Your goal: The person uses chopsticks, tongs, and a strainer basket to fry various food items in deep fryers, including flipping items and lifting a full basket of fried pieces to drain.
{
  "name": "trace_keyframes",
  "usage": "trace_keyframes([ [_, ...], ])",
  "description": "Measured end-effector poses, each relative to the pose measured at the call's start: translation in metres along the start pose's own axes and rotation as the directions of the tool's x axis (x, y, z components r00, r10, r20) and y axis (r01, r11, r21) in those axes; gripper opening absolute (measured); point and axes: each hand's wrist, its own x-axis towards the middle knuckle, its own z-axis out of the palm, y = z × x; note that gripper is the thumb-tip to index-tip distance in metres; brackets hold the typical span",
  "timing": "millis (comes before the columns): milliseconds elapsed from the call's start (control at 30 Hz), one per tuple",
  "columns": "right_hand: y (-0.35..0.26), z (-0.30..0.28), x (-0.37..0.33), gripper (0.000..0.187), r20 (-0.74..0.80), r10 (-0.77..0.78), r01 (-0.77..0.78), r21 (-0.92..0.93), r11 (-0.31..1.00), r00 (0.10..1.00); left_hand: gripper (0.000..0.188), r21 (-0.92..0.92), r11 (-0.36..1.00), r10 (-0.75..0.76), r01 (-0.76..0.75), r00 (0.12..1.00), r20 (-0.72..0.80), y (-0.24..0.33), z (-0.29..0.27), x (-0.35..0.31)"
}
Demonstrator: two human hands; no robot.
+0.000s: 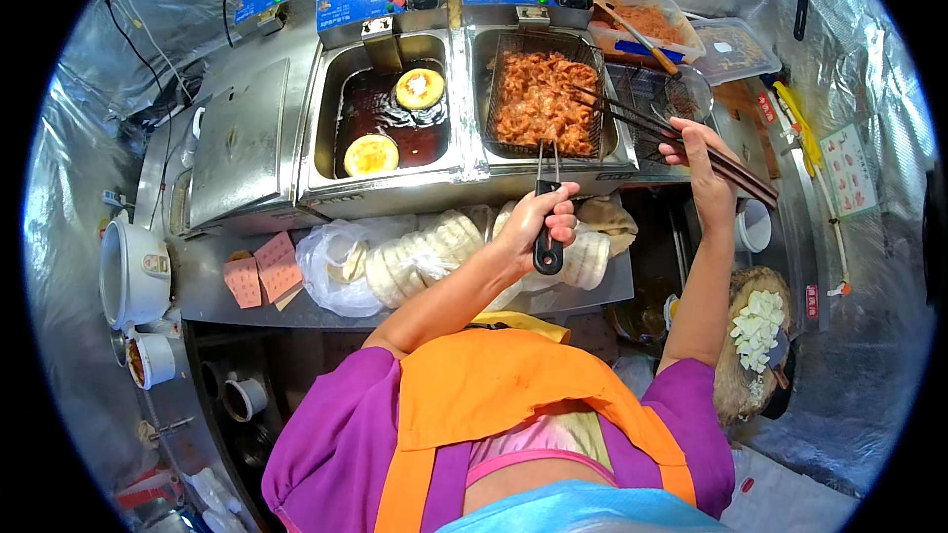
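My left hand (538, 225) is closed around the black handle of a wire fryer basket (491, 143). The basket sits in the right fryer well and holds a heap of reddish-orange meat pieces (543, 104). Long dark chopsticks (642, 120) are gripped in my right hand (706, 158). Their tips reach the right side of the meat; whether they pinch a piece is too small to tell. In the fryer well to the left, two round golden flatbreads (371, 155) float in dark oil (390, 118).
A plastic tub of meat (647, 20) stands behind the right fryer, beside a wire strainer (681, 99). Round pale flatbreads (434, 257), partly bagged, line the counter front. Chopped white vegetable (758, 331) lies on a wooden board (736, 385) at right. A white pot (133, 271) is at left.
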Motion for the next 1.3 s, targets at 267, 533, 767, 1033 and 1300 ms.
trace_keyframes([
  [267, -0.039, 0.057, 0.012, 0.019, 0.163, -0.020, 0.013, 0.044, 0.999, 0.986, 0.020, 0.142, 0.990, 0.021, -0.020, 1.000, -0.010, 0.010, -0.021, -0.012],
  [533, -0.036, 0.213, 0.028, 0.021, 0.751, -0.012, 0.055, -0.033, 0.998, 0.660, 0.020, 0.075, 0.997, -0.004, 0.003, 1.000, 0.013, 0.005, -0.026, -0.006],
  [767, 0.009, 0.272, 0.031, 0.022, 0.729, -0.018, 0.025, 0.001, 1.000, 0.684, 0.016, 0.087, 0.996, 0.003, -0.008, 0.999, 0.054, 0.002, -0.038, 0.000],
  [1033, -0.048, 0.151, 0.027, 0.021, 0.403, -0.189, 0.241, -0.081, 0.967, 0.895, 0.018, 0.118, 0.993, 0.000, -0.005, 0.999, 0.045, 0.008, -0.033, -0.006],
  [1300, 0.012, 0.059, 0.039, 0.019, 0.247, -0.468, 0.526, -0.501, 0.688, 0.848, 0.022, 0.214, 0.976, 0.037, -0.051, 0.997, 0.068, 0.001, -0.026, -0.003],
])
